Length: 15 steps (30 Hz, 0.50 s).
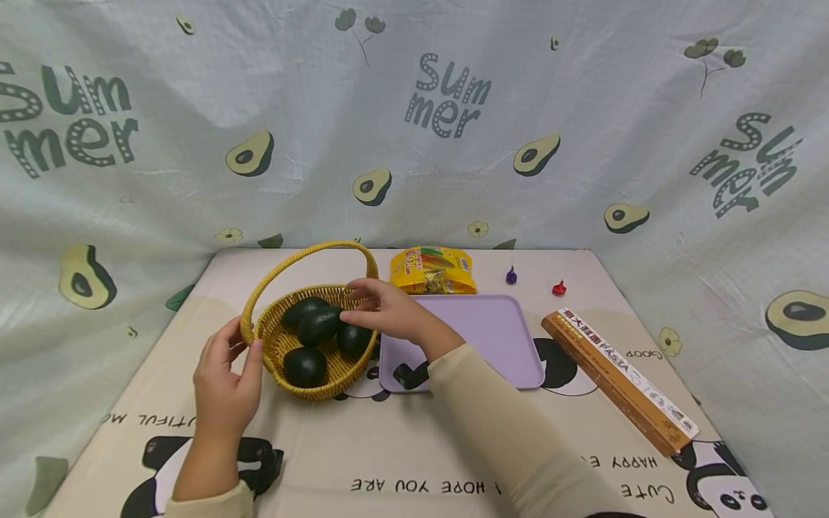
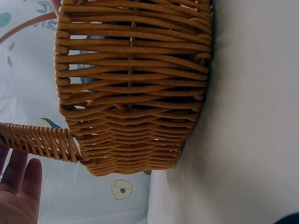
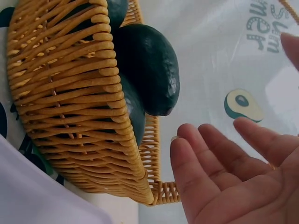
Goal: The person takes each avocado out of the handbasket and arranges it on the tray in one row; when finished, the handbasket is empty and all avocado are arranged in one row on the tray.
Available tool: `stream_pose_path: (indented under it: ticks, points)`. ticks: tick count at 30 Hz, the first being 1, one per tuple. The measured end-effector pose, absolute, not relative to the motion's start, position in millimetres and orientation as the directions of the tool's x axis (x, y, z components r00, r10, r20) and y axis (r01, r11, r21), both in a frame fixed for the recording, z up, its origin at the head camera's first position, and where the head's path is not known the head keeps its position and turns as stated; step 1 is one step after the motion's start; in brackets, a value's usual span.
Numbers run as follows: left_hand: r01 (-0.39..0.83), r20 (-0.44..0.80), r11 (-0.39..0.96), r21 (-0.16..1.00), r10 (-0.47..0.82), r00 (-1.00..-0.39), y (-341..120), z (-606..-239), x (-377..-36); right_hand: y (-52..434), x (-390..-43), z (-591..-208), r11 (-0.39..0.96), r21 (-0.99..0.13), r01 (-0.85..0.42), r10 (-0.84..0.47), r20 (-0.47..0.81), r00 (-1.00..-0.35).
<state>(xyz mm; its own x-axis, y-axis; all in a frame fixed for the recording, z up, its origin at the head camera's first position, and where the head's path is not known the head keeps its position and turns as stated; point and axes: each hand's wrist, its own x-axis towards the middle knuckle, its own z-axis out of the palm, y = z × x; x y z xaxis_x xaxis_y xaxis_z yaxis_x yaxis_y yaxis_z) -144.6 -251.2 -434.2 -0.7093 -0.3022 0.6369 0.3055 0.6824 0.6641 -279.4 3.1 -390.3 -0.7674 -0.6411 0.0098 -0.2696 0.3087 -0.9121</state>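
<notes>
A yellow-brown wicker basket with a tall arched handle stands on the left of the table. Inside lie several dark green avocados, one of them resting on top of the others. My left hand is at the basket's left side, its fingers by the foot of the handle and its thumb near the rim. Over the basket's right rim reaches my right hand. Its fingers are loosely bent beside the avocados, and in the right wrist view nothing lies in that palm.
Right of the basket lies a lilac tray, partly under the right forearm. Behind it is a yellow snack bag. Farther right are a purple wrapped candy, a red wrapped candy and a long pasta box.
</notes>
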Motion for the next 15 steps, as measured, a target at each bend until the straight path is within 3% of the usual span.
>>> stream_pose_path:
  ticks: [15]
  points:
    - [0.29,0.626,0.688,0.665,-0.302,-0.719,-252.4,-435.1,-144.2,-14.6,-287.1,-388.9,0.458,-0.849,-0.263,-0.618,-0.092,-0.781]
